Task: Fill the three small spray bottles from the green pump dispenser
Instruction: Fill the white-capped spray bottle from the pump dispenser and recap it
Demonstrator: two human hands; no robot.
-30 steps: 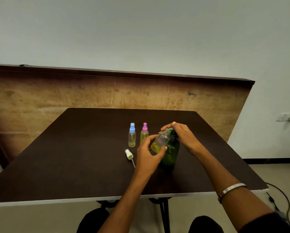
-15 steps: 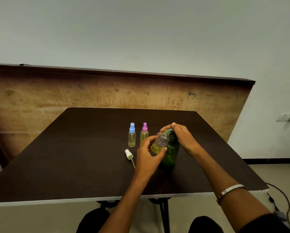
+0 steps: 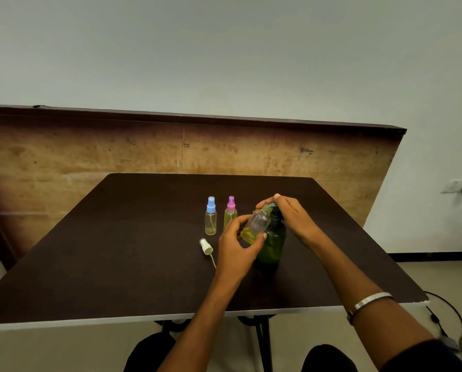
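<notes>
The green pump dispenser [image 3: 272,245] stands upright near the middle of the dark table [image 3: 117,251]. My right hand [image 3: 291,218] covers its pump head, fingers curled over the nozzle. My left hand [image 3: 238,248] holds an uncapped clear small bottle [image 3: 255,226], tilted with its mouth up against the nozzle; yellow-green liquid sits in its lower end. Behind to the left stand a blue-capped spray bottle [image 3: 211,217] and a pink-capped spray bottle [image 3: 230,213], both upright. A white spray cap [image 3: 206,247] with its dip tube lies on the table left of my left hand.
A wooden board [image 3: 90,162] leans against the wall behind the table. A wall socket [image 3: 460,187] is at the far right, and a black cable [image 3: 449,318] lies on the floor by the table's right front corner. My knees show under the front edge.
Both hands stay on the dispenser and the tilted bottle with almost no movement. The liquid level in the held bottle looks about the same.
</notes>
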